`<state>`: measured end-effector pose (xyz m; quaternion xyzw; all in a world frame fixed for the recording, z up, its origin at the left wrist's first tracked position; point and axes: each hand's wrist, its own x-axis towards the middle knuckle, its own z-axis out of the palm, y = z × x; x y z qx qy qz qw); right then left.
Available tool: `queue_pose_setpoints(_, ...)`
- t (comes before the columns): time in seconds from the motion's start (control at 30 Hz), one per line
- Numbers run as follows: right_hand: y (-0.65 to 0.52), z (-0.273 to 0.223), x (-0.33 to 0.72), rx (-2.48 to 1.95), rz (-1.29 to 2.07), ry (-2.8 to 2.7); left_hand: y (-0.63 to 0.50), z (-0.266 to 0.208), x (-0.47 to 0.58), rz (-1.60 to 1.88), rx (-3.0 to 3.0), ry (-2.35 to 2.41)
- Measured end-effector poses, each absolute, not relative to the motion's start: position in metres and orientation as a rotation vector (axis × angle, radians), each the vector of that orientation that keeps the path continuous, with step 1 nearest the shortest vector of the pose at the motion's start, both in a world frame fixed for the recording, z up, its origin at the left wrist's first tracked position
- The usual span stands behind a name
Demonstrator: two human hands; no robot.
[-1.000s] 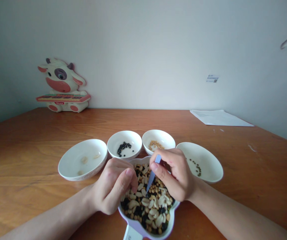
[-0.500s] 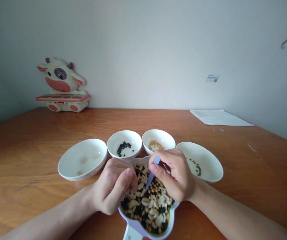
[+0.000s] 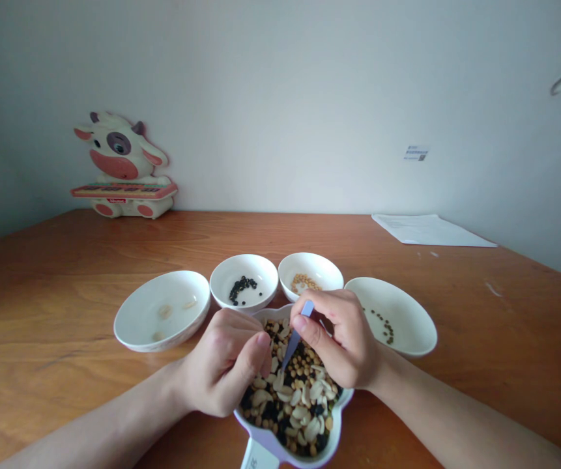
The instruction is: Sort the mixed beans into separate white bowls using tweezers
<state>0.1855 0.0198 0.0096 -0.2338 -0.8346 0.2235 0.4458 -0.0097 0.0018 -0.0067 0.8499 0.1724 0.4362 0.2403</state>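
My right hand [image 3: 341, 339] is closed around pale blue tweezers [image 3: 294, 342], whose tips point down into a mix of peanut halves [image 3: 301, 414], yellow beans and black beans. The tips are at a peanut half; I cannot tell whether they grip it. The mix fills a lilac-rimmed, lobed bowl [image 3: 263, 438] with a white handle at the front. My left hand [image 3: 231, 365] is curled in a fist over the bowl's left edge, and whatever its fingers might hold is hidden.
Behind the lobed bowl stand white bowls: one with a few pale pieces [image 3: 136, 322], one with black beans [image 3: 221, 277], one with yellow beans [image 3: 326, 272], one with small dark green beans [image 3: 414, 319]. A cow toy keyboard [image 3: 124, 172] and papers [image 3: 429, 230] are at the back.
The tweezers' tips have shifted slightly left and up, to a peanut half in the mix. My left hand has barely moved and stays curled.
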Motion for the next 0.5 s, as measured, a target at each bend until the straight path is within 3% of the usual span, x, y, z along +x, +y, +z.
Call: queue_pose_setpoints(0.5,0.0193,0.0098,0.1824,-0.642,0.497,-2.092,-0.0001,-0.0072,-0.0118,1.154,2.287,0.51)
